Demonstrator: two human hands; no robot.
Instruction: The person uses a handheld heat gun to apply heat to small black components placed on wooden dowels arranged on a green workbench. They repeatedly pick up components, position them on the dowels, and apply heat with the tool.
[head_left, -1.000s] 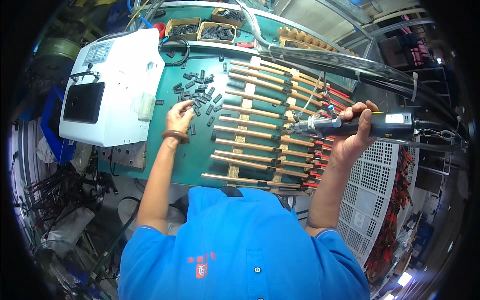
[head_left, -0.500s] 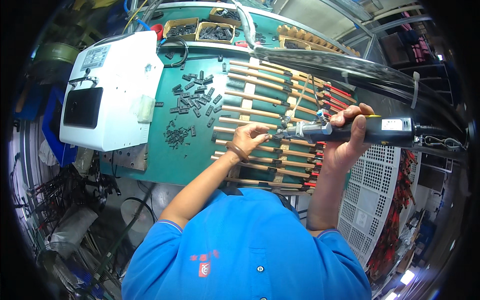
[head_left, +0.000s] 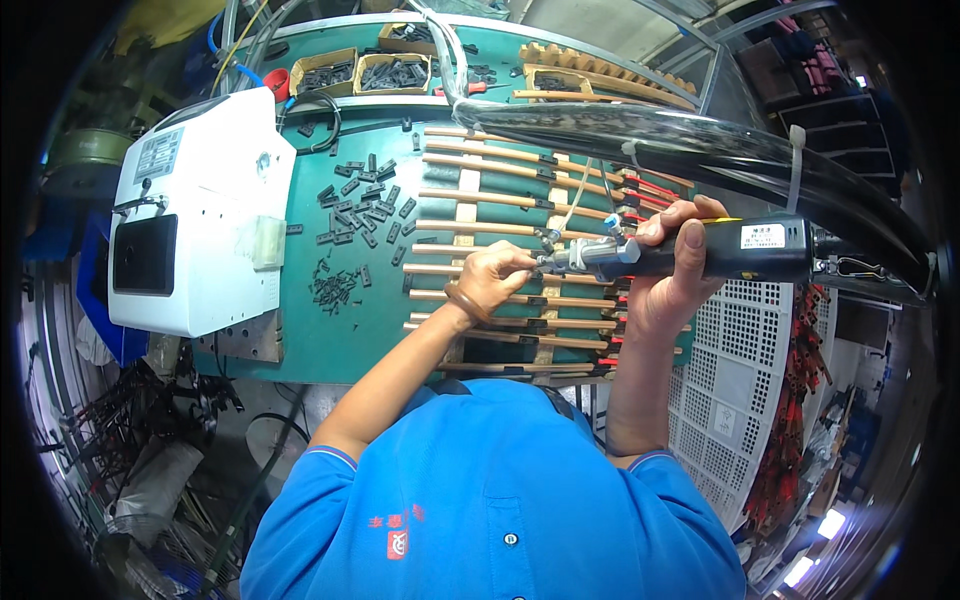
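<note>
My right hand (head_left: 680,262) grips a black electric screwdriver (head_left: 735,252) from below, its thumb and fingers wrapped round the barrel. The tool lies nearly level, its metal nose (head_left: 590,256) pointing left over the row of rods. At that tip my left hand (head_left: 490,278) is closed in a pinch, thumb against forefinger; whatever is between them is too small to make out. Several slim wooden rods (head_left: 480,196) lie side by side beneath, with small black fittings (head_left: 543,203) along them and red-and-black parts at their right ends.
Left of the rods are loose black plates (head_left: 365,212) and a pile of screws (head_left: 335,288) on the green table. A white machine (head_left: 215,215) stands at far left. Boxes of black parts (head_left: 393,74) sit behind. A plastic-wrapped hose (head_left: 700,135) crosses above the right side.
The whole view has shifted, with the table moving left in it. My left fingers have drawn closer together at the screwdriver's tip. My right hand keeps its grip on the tool.
</note>
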